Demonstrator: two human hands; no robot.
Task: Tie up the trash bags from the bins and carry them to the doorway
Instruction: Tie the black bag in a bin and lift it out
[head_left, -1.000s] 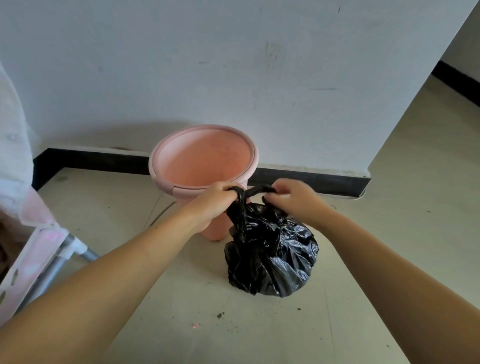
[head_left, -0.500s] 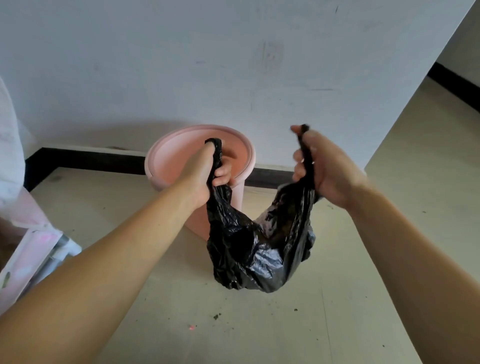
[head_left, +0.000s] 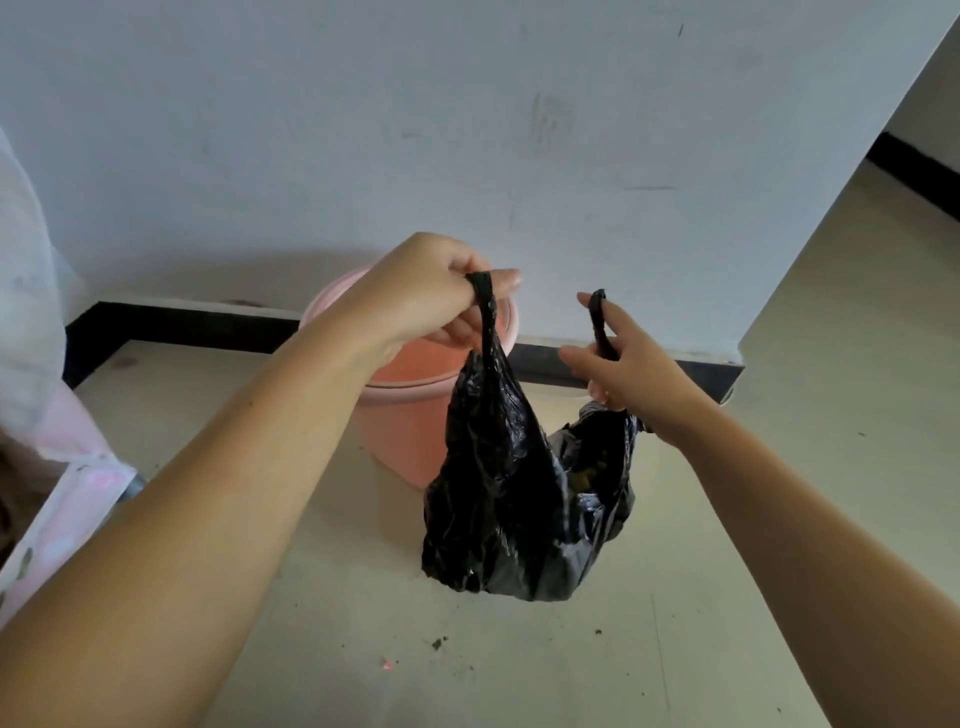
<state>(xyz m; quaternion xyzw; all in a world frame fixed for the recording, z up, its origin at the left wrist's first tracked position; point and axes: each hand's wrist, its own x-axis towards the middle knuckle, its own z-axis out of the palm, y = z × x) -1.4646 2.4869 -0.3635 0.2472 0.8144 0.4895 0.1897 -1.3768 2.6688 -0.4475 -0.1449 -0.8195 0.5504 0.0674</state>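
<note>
Black, crinkled plastic trash bag (head_left: 514, 499) hangs in front of a round pink plastic bin (head_left: 405, 415), its underside at or just above the pale floor (head_left: 675, 649); contact with the floor cannot be confirmed. Bag mouth is open between its two twisted handle strips, which stand apart.

Left hand (head_left: 421, 296) is raised over the bin rim, fingers curled and thumb pinching the left handle strip at its top. Right hand (head_left: 631, 364) holds the right handle strip: the strip runs up along the extended index finger, with the lower fingers closed on the plastic below. Both hands are clamped on the bag, well apart from each other.

Pink bin stands against a black skirting board (head_left: 197, 325) at the foot of a scuffed white wall (head_left: 467, 130). Inside of the bin shows bare pink plastic where visible.

Small dark crumbs (head_left: 437, 643) lie on the floor near the bag. Pink patterned fabric (head_left: 67, 519) occupies the left edge of view.
</note>
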